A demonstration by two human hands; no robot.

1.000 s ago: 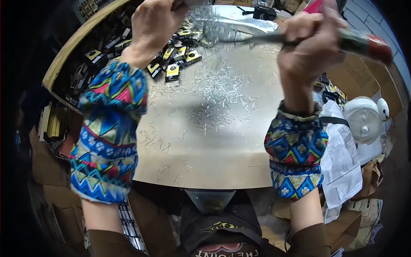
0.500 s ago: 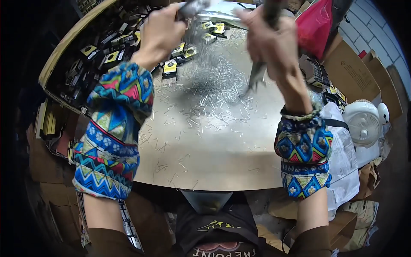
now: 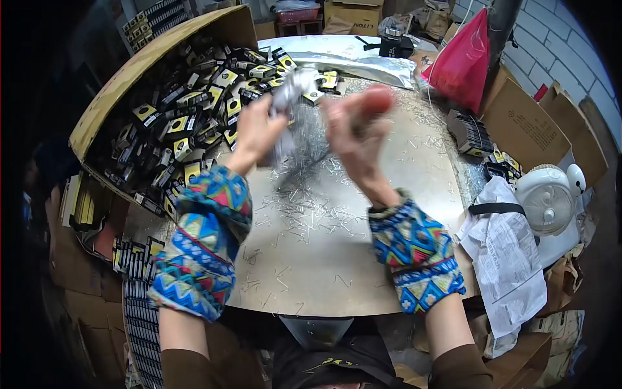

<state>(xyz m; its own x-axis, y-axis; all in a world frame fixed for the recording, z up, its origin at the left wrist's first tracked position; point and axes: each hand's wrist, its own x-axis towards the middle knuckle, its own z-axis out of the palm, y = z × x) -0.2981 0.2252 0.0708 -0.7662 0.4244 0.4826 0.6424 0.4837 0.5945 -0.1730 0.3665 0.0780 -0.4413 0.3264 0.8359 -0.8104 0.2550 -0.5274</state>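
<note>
My left hand (image 3: 256, 133) is closed around a blurred grey-silver thing (image 3: 295, 91), perhaps a bag, over the table (image 3: 376, 272). My right hand (image 3: 356, 139), smeared by motion, is closed on a tool whose rounded red end (image 3: 378, 99) sticks out above the fist; its kind cannot be made out. Between and below the hands lies a heap of thin, bent metal wire pieces (image 3: 308, 211), partly hidden by a grey blur. Loose pieces lie scattered toward the near edge.
A large open carton (image 3: 97, 107) on the left holds many small black-and-yellow boxes (image 3: 181, 126), some spilling onto the table. At right are a pink bag (image 3: 461, 61), a white fan (image 3: 547, 204), a white plastic bag (image 3: 502, 253) and cartons (image 3: 531, 120). Silver sheeting (image 3: 363, 68) lies at the back.
The view has tilted up, showing more of the back. My hands have come closer together, the right one moving left over the heap. Both keep their hold.
</note>
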